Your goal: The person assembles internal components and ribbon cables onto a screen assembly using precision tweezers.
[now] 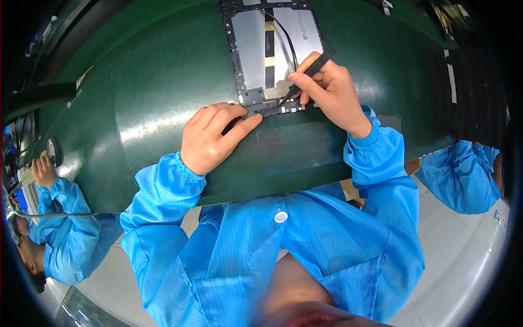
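Note:
An opened tablet (248,60) lies on the green table, its black frame and silver battery panels showing. Fingers and thumb of my left hand (212,133) grip its near left corner. My right hand (335,92) pinches a pair of black tweezers (317,65), tilted so that the tips meet the small parts along the tablet's near edge. A thin black cable (289,38) curves over the silver panel and runs to my right fingers; whether they touch it is hidden. Down the middle of the panels runs a dark ribbon cable (269,52) with gold-coloured bands.
The green tabletop (158,98) spreads around the tablet. At the left, another person in blue (71,234) has a hand by a round object (53,150). A blue sleeve (460,177) of someone else shows at the right. Dark stacked items (474,92) stand at the right edge.

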The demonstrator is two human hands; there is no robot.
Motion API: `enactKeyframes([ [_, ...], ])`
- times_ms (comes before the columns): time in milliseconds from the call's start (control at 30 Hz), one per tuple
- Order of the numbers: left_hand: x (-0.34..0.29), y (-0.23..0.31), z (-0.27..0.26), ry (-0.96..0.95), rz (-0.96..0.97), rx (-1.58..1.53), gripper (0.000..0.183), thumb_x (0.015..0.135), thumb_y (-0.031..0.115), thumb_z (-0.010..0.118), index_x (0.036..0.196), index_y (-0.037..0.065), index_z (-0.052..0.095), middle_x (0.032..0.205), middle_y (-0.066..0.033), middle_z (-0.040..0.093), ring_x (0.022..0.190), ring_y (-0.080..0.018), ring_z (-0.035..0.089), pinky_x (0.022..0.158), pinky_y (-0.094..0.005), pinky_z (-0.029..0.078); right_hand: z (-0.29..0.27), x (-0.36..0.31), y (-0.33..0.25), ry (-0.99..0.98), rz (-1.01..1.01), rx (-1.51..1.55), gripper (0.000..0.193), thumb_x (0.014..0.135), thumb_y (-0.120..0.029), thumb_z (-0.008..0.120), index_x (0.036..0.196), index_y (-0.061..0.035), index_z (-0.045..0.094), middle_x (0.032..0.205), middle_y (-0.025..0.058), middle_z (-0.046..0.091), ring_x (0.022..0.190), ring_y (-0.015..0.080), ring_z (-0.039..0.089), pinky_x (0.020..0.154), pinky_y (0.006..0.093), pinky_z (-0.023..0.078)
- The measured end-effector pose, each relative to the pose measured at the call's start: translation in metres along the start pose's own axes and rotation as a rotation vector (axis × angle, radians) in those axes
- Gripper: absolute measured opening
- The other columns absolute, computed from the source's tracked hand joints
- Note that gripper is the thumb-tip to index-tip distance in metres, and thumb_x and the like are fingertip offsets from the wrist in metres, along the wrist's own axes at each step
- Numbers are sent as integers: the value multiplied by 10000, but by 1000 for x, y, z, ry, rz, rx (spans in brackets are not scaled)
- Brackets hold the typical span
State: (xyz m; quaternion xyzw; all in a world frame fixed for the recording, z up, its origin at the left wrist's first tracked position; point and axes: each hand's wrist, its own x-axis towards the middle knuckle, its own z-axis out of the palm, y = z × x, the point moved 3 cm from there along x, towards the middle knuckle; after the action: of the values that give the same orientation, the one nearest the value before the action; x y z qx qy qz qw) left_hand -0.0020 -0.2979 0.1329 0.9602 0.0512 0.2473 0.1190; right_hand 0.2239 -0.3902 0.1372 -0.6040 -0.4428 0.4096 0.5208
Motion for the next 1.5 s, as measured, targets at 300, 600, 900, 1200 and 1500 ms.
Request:
enactKeyframes([
  [300, 0, 4, 0, -28, 27, 72, 534, 687, 76, 726, 1204, 209, 748, 1012, -32, 634, 926, -213, 640, 753, -330, 546, 1, 1, -2, 5, -29, -69, 193, 982, -172, 681, 950, 8, 620, 716, 96, 698, 629, 117, 678, 542, 247, 511],
  [600, -2, 6, 3, -48, 37, 153, 520, 766, 106, 703, 1268, 242, 710, 1044, -30, 594, 966, -192, 611, 769, -327, 517, 0, 0, 0, 2, -38, -81, 206, 978, -183, 686, 944, 8, 615, 712, 101, 696, 629, 119, 680, 539, 249, 509],
  [900, 0, 11, 4, -76, 0, 185, 581, 694, 75, 728, 1245, 262, 730, 1071, -38, 601, 966, -226, 623, 786, -348, 518, -1, 0, -1, 15, -64, -86, 213, 976, -195, 689, 949, 3, 615, 710, 108, 697, 634, 138, 692, 555, 263, 518],
  [1200, 8, 21, 7, -137, -72, 196, 536, 770, 154, 642, 1286, 291, 684, 1193, -54, 585, 1101, -237, 594, 924, -390, 484, -1, -2, 1, 59, -103, -159, 188, 971, -167, 683, 901, -15, 598, 661, 64, 647, 567, 95, 613, 496, 263, 428],
  [1500, 7, 15, 5, -107, -44, 121, 499, 745, 127, 670, 1226, 254, 714, 1216, -39, 607, 1115, -233, 599, 886, -376, 495, 0, -5, 4, 117, -173, -81, 159, 963, -122, 688, 887, -19, 594, 634, 20, 600, 545, 50, 558, 469, 247, 388],
])
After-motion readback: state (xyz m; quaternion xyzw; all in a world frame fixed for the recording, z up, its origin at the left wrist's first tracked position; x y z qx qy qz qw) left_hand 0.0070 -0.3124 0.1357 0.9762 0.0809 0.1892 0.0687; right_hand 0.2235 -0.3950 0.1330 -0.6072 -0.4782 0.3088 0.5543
